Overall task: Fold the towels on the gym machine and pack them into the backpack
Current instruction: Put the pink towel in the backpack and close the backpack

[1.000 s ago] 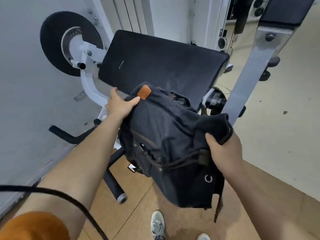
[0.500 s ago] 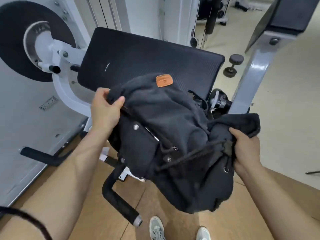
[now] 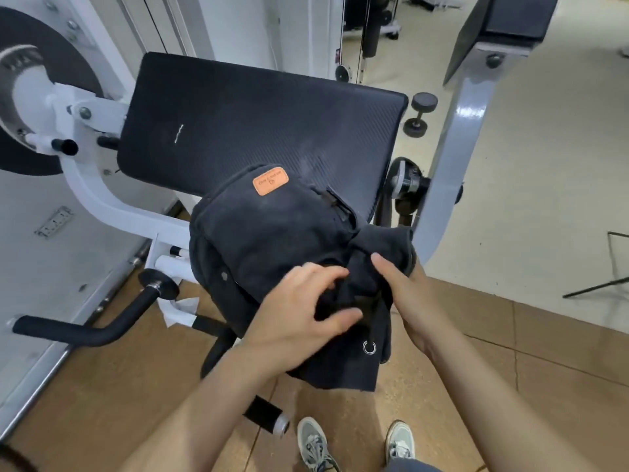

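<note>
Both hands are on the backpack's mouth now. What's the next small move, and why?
Probably pull the drawstring to cinch the mouth: the left hand and right hand bunch the cloth at the backpack opening, and no towel shows on the pad.

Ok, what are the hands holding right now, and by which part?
Both hold the dark backpack at its gathered drawstring mouth: the left hand pinches the bunched fabric, and the right hand grips the fabric beside it. No towel shows.

Left hand [image 3: 299, 311] moved — onto the backpack [image 3: 272, 240] mouth.
</note>
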Action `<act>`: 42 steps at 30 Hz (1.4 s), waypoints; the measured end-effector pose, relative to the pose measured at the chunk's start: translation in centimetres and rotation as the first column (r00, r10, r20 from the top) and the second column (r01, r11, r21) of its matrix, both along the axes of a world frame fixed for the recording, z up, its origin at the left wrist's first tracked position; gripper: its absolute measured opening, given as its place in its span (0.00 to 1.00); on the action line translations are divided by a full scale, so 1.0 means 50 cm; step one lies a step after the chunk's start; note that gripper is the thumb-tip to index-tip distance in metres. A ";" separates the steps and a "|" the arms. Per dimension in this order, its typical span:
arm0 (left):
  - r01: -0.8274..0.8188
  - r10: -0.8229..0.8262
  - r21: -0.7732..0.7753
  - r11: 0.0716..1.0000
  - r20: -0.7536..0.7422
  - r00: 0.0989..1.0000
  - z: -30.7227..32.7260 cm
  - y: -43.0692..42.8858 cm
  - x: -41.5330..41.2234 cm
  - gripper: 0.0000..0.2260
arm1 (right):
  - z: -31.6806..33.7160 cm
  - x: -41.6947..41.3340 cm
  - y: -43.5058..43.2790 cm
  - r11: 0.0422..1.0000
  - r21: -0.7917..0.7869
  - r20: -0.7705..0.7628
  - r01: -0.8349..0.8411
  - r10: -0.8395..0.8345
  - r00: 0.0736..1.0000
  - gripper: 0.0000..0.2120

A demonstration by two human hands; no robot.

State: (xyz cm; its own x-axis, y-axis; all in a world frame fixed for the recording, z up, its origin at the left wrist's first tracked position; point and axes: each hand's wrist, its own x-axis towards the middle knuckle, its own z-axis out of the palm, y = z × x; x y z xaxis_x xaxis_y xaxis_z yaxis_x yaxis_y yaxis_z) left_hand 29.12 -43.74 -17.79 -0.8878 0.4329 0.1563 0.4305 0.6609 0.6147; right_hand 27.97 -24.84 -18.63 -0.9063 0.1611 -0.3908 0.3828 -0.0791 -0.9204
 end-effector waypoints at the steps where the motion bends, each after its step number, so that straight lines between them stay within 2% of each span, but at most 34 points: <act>1: 0.059 -0.070 -0.213 0.975 -0.045 0.997 -0.019 0.018 0.010 0.28 | 0.008 -0.001 0.001 0.999 -0.043 0.017 0.024 -0.023 1.000 0.17; 2: 0.089 -0.141 -0.380 0.921 -0.111 0.984 -0.038 0.029 0.015 0.28 | 0.015 0.001 -0.002 0.995 -0.084 0.029 0.048 -0.045 0.999 0.15; 3: 0.097 -0.166 -0.443 0.891 -0.120 0.979 -0.047 0.031 0.012 0.24 | 0.017 0.006 -0.003 0.994 -0.086 0.038 0.071 -0.068 0.997 0.14; 4: 0.114 -0.160 -0.410 0.905 -0.079 0.984 -0.044 0.027 0.004 0.18 | 0.020 0.014 -0.004 0.994 -0.053 0.034 0.097 -0.095 0.995 0.13; 5: 0.133 -0.136 -0.306 0.943 0.011 0.991 -0.030 0.020 -0.006 0.12 | 0.024 0.023 -0.002 0.992 0.025 0.017 0.126 -0.126 0.992 0.13; 6: 0.132 -0.106 -0.172 0.976 0.151 0.983 -0.009 0.012 -0.018 0.09 | 0.026 0.032 0.001 0.978 0.134 -0.017 0.158 -0.157 0.987 0.15; 7: 0.095 -0.078 -0.038 0.995 0.312 0.947 0.016 0.004 -0.032 0.07 | 0.030 0.044 0.005 0.929 0.325 -0.068 0.174 -0.161 0.985 0.21; 8: 0.055 -0.071 0.051 0.997 0.427 0.901 0.043 -0.003 -0.045 0.07 | 0.036 0.058 0.007 0.815 0.550 -0.131 0.182 -0.131 0.983 0.28; 9: 0.046 -0.081 0.084 0.995 0.490 0.868 0.071 -0.008 -0.057 0.06 | 0.045 0.073 0.008 0.642 0.741 -0.213 0.197 -0.053 0.976 0.33; 10: 0.064 -0.096 0.078 0.995 0.526 0.845 0.096 -0.012 -0.069 0.06 | 0.055 0.085 0.004 0.483 0.845 -0.299 0.227 0.075 0.951 0.34; 11: 0.104 -0.124 0.069 0.992 0.559 0.820 0.118 -0.013 -0.078 0.06 | 0.070 0.094 -0.003 0.404 0.887 -0.332 0.222 0.225 0.916 0.32; 12: 0.145 -0.163 0.079 0.986 0.594 0.788 0.134 -0.013 -0.084 0.06 | 0.092 0.099 -0.014 0.400 0.905 -0.295 0.141 0.354 0.887 0.28; 14: 0.164 -0.213 0.137 0.977 0.659 0.721 0.158 -0.009 -0.091 0.06 | 0.118 0.103 -0.037 0.414 0.902 -0.126 -0.125 0.529 0.839 0.22; 15: 0.161 -0.225 0.157 0.974 0.674 0.704 0.166 -0.007 -0.093 0.04 | 0.123 0.101 -0.047 0.362 0.912 -0.058 -0.193 0.580 0.813 0.21; 16: 0.162 -0.232 0.167 0.973 0.671 0.704 0.173 -0.003 -0.096 0.02 | 0.126 0.097 -0.054 0.299 0.932 -0.022 -0.203 0.607 0.794 0.20; 18: 0.149 -0.228 0.177 0.973 0.618 0.753 0.186 0.001 -0.101 0.03 | 0.130 0.084 -0.059 0.245 0.957 -0.023 -0.156 0.599 0.800 0.20; 20: 0.114 -0.217 0.216 0.970 0.546 0.809 0.200 0.001 -0.100 0.03 | 0.132 0.072 -0.064 0.227 0.967 -0.037 -0.112 0.565 0.824 0.18; 22: 0.057 -0.178 0.255 0.965 0.484 0.857 0.213 0.000 -0.100 0.03 | 0.124 0.059 -0.068 0.253 0.966 -0.098 -0.051 0.544 0.833 0.18; 24: -0.072 -0.061 0.307 0.949 0.402 0.914 0.223 0.003 -0.111 0.04 | 0.106 0.053 -0.061 0.266 0.963 -0.181 0.036 0.548 0.817 0.17; 25: -0.154 0.006 0.368 0.917 0.373 0.928 0.228 0.006 -0.125 0.05 | 0.092 0.049 -0.050 0.249 0.968 -0.169 0.033 0.549 0.818 0.17; 27: -0.297 0.114 0.502 0.813 0.363 0.925 0.238 0.014 -0.162 0.06 | 0.066 0.045 -0.024 0.223 0.972 -0.057 -0.075 0.533 0.844 0.16; 31: -0.483 0.302 0.601 0.637 0.382 0.873 0.248 0.039 -0.233 0.03 | 0.043 0.031 0.013 0.221 0.945 0.112 -0.240 0.473 0.874 0.16; 33: -0.591 0.377 0.623 0.512 0.455 0.807 0.232 0.034 -0.262 0.03 | 0.039 0.033 0.018 0.205 0.930 0.177 -0.306 0.482 0.858 0.15; 38: -0.793 0.503 0.562 0.234 0.628 0.594 0.183 -0.003 -0.312 0.13 | 0.007 0.062 0.014 0.218 0.923 0.180 -0.317 0.485 0.856 0.17; 40: -0.813 0.505 0.547 0.200 0.653 0.564 0.172 -0.012 -0.323 0.15 | -0.004 0.073 0.004 0.186 0.938 0.170 -0.291 0.484 0.858 0.17; 42: -0.793 0.512 0.531 0.299 0.612 0.603 0.152 -0.024 -0.325 0.15 | -0.011 0.081 0.002 0.147 0.954 0.161 -0.262 0.487 0.858 0.17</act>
